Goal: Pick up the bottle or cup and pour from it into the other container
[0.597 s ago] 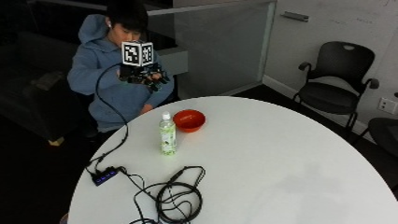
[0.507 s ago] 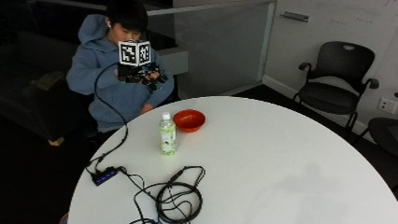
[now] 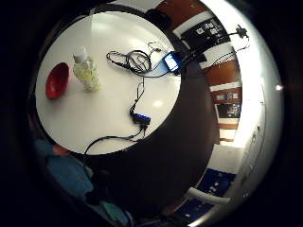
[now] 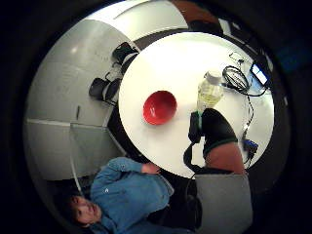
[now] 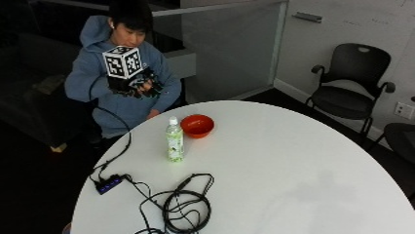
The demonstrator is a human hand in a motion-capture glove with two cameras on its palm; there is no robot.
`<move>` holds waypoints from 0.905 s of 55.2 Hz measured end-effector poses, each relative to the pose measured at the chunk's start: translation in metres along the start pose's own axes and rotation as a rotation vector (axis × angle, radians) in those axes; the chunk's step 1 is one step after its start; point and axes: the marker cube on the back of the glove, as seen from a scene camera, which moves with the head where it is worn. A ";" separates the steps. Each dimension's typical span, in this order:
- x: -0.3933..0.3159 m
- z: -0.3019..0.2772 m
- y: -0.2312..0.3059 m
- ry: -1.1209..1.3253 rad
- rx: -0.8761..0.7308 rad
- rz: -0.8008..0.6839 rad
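Note:
A clear bottle (image 5: 174, 141) with a white cap and pale liquid stands upright on the round white table (image 5: 292, 161). A red bowl (image 5: 197, 125) sits just behind it, a small gap apart. My gloved right hand (image 5: 139, 86) is raised in front of the person's chest, well above and behind both, with fingers relaxed and nothing in it. The thumb side palm view looks down on the bowl (image 4: 160, 107) and the bottle (image 4: 209, 91), with a gloved finger (image 4: 217, 127) in front. The little finger side palm view shows the bottle (image 3: 86, 71) beside the bowl (image 3: 57, 80).
Coiled black cables (image 5: 183, 207) and a small hub (image 5: 107, 184) lie near the table's front left edge. The person's bare hand (image 5: 154, 114) rests at the table's edge behind the bottle. Two black chairs (image 5: 350, 92) stand at the right by the wall.
The raised gloved hand has drifted slightly down and to the left. Bottle and bowl have not moved.

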 end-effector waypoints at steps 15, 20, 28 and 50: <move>0.041 0.025 0.002 -0.246 0.014 0.012; 0.054 0.037 0.002 -0.321 0.014 0.017; 0.073 0.057 -0.004 -0.499 0.036 0.024; 0.106 0.125 -0.032 -0.809 0.089 0.003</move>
